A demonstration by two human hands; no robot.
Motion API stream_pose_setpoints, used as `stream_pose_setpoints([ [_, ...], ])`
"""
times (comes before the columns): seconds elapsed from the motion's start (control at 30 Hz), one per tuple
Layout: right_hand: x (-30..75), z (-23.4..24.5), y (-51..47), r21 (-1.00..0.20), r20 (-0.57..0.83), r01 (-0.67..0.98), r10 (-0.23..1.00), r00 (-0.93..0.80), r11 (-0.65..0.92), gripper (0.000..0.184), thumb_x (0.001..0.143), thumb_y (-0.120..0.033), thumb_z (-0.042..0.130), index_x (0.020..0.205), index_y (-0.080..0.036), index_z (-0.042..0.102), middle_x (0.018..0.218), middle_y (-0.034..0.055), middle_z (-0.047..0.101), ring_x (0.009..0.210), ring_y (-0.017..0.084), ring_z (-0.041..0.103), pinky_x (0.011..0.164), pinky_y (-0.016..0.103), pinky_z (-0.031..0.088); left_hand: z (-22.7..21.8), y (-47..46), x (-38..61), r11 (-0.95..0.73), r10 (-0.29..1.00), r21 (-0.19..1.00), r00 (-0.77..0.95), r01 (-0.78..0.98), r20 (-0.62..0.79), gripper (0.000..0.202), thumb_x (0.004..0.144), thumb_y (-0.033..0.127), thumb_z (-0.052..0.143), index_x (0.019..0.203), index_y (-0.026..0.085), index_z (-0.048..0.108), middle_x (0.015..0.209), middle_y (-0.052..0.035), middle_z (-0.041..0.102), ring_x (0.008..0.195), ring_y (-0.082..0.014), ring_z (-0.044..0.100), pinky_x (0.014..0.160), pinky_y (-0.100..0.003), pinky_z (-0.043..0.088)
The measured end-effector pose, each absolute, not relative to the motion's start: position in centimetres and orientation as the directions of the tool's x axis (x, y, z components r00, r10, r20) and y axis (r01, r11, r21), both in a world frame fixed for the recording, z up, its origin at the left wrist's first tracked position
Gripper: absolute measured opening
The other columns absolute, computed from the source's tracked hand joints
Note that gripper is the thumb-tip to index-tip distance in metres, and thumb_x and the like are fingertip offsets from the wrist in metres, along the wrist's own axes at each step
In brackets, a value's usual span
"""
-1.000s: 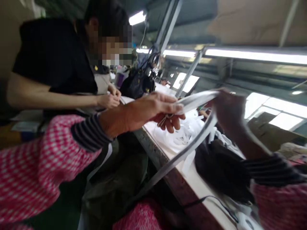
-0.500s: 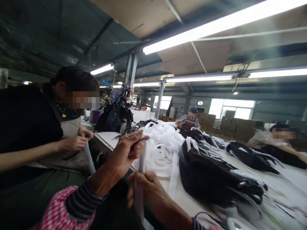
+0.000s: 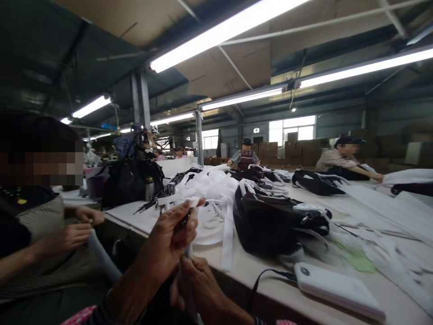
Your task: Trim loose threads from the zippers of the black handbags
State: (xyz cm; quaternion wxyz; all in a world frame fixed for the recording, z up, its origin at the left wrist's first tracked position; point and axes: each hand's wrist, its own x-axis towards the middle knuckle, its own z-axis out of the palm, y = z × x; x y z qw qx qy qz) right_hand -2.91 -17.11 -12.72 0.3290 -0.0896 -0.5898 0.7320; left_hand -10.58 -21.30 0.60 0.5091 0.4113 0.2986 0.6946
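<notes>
My left hand [image 3: 169, 243] is raised at the table's near edge, fingers closed on a small dark tool and the top of a white strap [image 3: 188, 253]. Just below it my right hand [image 3: 199, 284] is wrapped round the same strap, which runs down between the two hands. Behind them a heap of white straps [image 3: 216, 198] lies on the white table [image 3: 257, 271]. To the right of the heap sits a pile of black fabric [image 3: 270, 221].
A white power bank [image 3: 334, 289] with a black cable lies at the table's near edge. A person sits close on my left, handling a grey strap [image 3: 101, 259]. A black bag [image 3: 130, 180] stands at the table's far left. More black piles and other workers are further back.
My hands came down from a wide, raised stretch of the strap to a close grip, one above the other. The view swung up and right across the table.
</notes>
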Motion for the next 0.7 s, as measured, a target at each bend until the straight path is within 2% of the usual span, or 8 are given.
stream_pose_setpoints([
  [0.07, -2.6, -13.8, -16.0, -0.933, 0.229, -0.352, 0.637, -0.736, -0.071, 0.085, 0.077, -0.095, 0.045, 0.089, -0.012, 0.062, 0.050, 0.0001, 0.057, 0.035, 0.008, 0.040, 0.038, 0.020, 0.025, 0.0, -21.6, -10.0, -0.253, 0.968, 0.863, -0.121, -0.438, 0.222, 0.042, 0.077, 0.037, 0.087, 0.106, 0.009, 0.077, 0.055, 0.0053, 0.053, 0.040, 0.0016, 0.024, 0.038, -0.011, 0.023],
  [0.2, -0.1, -15.1, -12.5, -0.944, 0.256, -0.321, 0.785, -0.565, 0.077, 0.082, 0.079, -0.092, 0.048, 0.092, -0.012, 0.063, 0.052, -0.0018, 0.056, 0.040, 0.008, 0.043, 0.043, 0.021, 0.027, -0.4, -23.4, -9.6, -0.167, 0.986, 0.949, -0.066, -0.269, 0.155, 0.035, 0.082, 0.041, 0.083, 0.101, 0.012, 0.079, 0.057, -0.0008, 0.063, 0.038, -0.0011, 0.039, 0.040, -0.013, 0.029],
  [0.33, 1.9, -16.2, -11.1, -0.933, 0.304, -0.331, 0.802, -0.514, 0.141, 0.074, 0.081, -0.087, 0.055, 0.087, -0.014, 0.063, 0.055, -0.0012, 0.058, 0.046, 0.009, 0.047, 0.051, 0.022, 0.035, 0.0, -24.9, -9.1, -0.131, 0.991, 0.977, -0.054, -0.165, 0.124, 0.036, 0.079, 0.044, 0.085, 0.097, 0.012, 0.081, 0.071, -0.0096, 0.075, 0.049, -0.0096, 0.060, 0.047, -0.016, 0.044],
  [0.43, 1.1, -17.1, -13.4, -0.925, 0.299, -0.371, 0.755, -0.584, 0.078, 0.073, 0.082, -0.084, 0.056, 0.089, -0.012, 0.066, 0.058, 0.0007, 0.060, 0.049, 0.009, 0.048, 0.053, 0.022, 0.038, 0.4, -24.4, -8.5, -0.208, 0.971, 0.965, -0.151, -0.161, 0.184, 0.040, 0.075, 0.043, 0.089, 0.101, 0.014, 0.081, 0.090, -0.0133, 0.080, 0.071, -0.0194, 0.073, 0.065, -0.025, 0.059],
  [0.5, -0.2, -17.4, -15.9, -0.916, 0.264, -0.399, 0.676, -0.688, -0.048, 0.077, 0.078, -0.087, 0.058, 0.091, -0.011, 0.068, 0.059, 0.0026, 0.061, 0.049, 0.010, 0.050, 0.053, 0.022, 0.040, 0.2, -23.5, -8.3, -0.304, 0.933, 0.948, -0.231, -0.091, 0.277, 0.042, 0.076, 0.044, 0.088, 0.104, 0.014, 0.080, 0.100, -0.0152, 0.080, 0.084, -0.0252, 0.076, 0.075, -0.031, 0.062],
  [0.6, -1.4, -16.8, -19.4, -0.888, 0.222, -0.373, 0.461, -0.859, -0.267, 0.087, 0.064, -0.096, 0.058, 0.086, -0.012, 0.066, 0.060, 0.0052, 0.061, 0.047, 0.012, 0.053, 0.048, 0.023, 0.040, -1.0, -21.9, -9.0, -0.418, 0.815, 0.882, -0.338, 0.217, 0.470, 0.034, 0.085, 0.044, 0.079, 0.106, 0.017, 0.080, 0.106, -0.0140, 0.080, 0.092, -0.0274, 0.077, 0.081, -0.032, 0.060],
  [0.63, -1.2, -16.5, -20.2, -0.886, 0.210, -0.351, 0.412, -0.887, -0.302, 0.088, 0.061, -0.097, 0.058, 0.083, -0.013, 0.066, 0.059, 0.0050, 0.060, 0.046, 0.012, 0.052, 0.046, 0.023, 0.038, -1.6, -21.5, -9.6, -0.434, 0.769, 0.826, -0.328, 0.360, 0.548, 0.028, 0.088, 0.041, 0.076, 0.104, 0.018, 0.080, 0.106, -0.0129, 0.080, 0.093, -0.0266, 0.077, 0.083, -0.031, 0.059],
  [0.7, 0.2, -15.6, -21.3, -0.900, 0.178, -0.307, 0.384, -0.906, -0.308, 0.084, 0.064, -0.095, 0.059, 0.081, -0.013, 0.067, 0.058, 0.0037, 0.057, 0.045, 0.011, 0.048, 0.045, 0.022, 0.035, -3.0, -21.2, -11.2, -0.459, 0.716, 0.643, -0.173, 0.613, 0.676, 0.017, 0.090, 0.031, 0.072, 0.101, 0.020, 0.080, 0.103, -0.0110, 0.080, 0.096, -0.0246, 0.075, 0.089, -0.029, 0.055],
])
